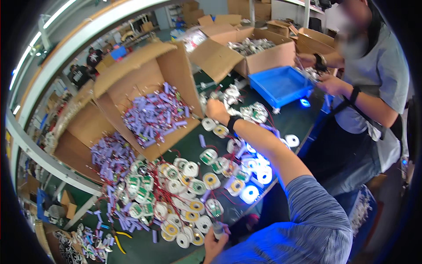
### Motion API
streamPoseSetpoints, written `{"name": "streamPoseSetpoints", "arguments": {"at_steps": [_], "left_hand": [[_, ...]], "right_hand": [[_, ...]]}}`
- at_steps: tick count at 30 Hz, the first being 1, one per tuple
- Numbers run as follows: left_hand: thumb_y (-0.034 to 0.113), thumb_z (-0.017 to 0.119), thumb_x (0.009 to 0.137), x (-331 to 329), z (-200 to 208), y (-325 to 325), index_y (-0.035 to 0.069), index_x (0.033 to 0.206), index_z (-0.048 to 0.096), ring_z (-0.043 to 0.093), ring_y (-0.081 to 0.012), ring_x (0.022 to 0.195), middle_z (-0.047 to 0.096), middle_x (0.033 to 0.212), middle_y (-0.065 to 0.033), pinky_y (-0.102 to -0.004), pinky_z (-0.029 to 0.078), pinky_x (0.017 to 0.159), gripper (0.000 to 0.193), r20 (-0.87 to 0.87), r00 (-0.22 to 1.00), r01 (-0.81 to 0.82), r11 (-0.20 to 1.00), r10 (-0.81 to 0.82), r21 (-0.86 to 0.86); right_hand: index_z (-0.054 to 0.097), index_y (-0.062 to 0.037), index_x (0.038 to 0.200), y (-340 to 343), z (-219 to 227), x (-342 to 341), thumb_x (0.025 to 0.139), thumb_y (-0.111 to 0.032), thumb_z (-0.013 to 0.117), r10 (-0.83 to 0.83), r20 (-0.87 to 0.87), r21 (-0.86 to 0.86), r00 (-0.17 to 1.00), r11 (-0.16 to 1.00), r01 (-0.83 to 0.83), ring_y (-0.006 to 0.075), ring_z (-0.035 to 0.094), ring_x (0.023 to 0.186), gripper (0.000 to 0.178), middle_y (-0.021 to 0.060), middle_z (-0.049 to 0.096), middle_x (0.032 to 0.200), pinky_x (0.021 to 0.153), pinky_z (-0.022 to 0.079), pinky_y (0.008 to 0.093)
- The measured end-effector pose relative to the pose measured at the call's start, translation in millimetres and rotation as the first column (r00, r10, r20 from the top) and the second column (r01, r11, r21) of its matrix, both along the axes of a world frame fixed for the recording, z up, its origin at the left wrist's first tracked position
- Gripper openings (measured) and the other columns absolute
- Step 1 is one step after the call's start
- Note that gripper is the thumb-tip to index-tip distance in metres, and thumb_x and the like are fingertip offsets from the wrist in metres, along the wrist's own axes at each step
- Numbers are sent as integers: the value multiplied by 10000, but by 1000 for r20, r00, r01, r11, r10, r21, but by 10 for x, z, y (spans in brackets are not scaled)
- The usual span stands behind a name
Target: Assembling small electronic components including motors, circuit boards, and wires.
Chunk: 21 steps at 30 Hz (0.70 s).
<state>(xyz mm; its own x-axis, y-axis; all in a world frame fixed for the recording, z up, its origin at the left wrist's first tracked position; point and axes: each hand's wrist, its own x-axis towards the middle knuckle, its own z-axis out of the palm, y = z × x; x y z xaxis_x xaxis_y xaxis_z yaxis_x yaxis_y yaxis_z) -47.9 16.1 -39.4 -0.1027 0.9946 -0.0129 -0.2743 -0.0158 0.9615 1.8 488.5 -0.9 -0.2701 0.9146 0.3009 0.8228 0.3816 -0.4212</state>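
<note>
The right hand (216, 109) is stretched far out across the dark green desk (303, 121), its fingers curled down over a cluster of round white disc-shaped parts with red wires (252, 112) lying just beyond the open flap of a cardboard box; whether it actually grips one of them I cannot tell, since the back of the hand hides the fingertips. A black band sits on that wrist. The left hand (215, 240) is low at the near edge of the desk, closed around a small grey cylindrical part (218, 229) that stands up out of the fist.

Between the two hands spreads a heap of round white coil-like discs with yellow or green centres and thin red wires (189, 193), some at the near right glowing blue-white. To the left, a large open cardboard box tipped on its side (145, 75) spills small lilac cylindrical cells with red leads (154, 116) onto the desk, and a second pile of these cells (112, 156) lies just beside it. Yellow-handled pliers (118, 240) lie near the lower left edge.

Farther off, a shallow blue plastic tray (279, 83) sits near another cardboard box filled with silvery parts (259, 48). A person in a grey shirt (378, 75) stands at the right, both hands busy above the desk beside the tray.
</note>
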Motion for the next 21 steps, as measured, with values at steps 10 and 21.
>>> {"name": "streamPoseSetpoints", "arguments": {"at_steps": [10,21], "left_hand": [[115,585,828,63,290,206,18,1100,502,479,-107,664,546,837,-54,-225,381,582,301,25,995,-92,976,98,-196],[154,609,823,430,502,456,53,953,463,514,-169,657,576,911,-179,-259,415,574,220,451,886,76,994,-104,78]], "right_hand": [[635,-8,819,253,385,182,712,-166,591,-44,-408,-92,912,996,7,310,633,766,197,188,641,802,676,498,359],[567,-21,821,-2678,1436,1615,878,-171,538,167,-809,-159,564,861,-483,43,494,535,163,8,582,647,461,364,184]]}}
